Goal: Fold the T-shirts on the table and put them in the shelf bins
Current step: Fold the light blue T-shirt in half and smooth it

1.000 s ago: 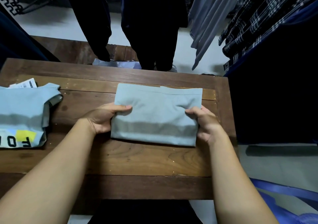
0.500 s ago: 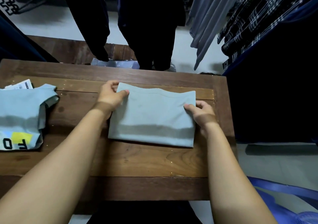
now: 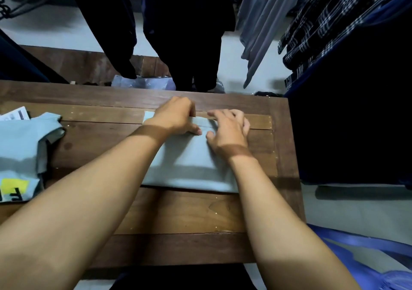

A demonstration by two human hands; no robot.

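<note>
Lying flat, the pale blue T-shirt forms a folded rectangle.

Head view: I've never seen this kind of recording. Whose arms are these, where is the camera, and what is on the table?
There is no machine here. A person works with bare hands, and the one camera sits on their head, looking forward and down, so the arms reach in from the bottom of the picture. On the wooden table lies a folded T-shirt, pale blue. The left hand and right hand are both on its far edge, close together; whether they pinch the cloth or only press it cannot be told. At the left lies a second T-shirt with a yellow patch and dark letters, loosely folded, with printed paper at its far side. Behind the table hang dark clothes. No shelf bins are in view.
</note>
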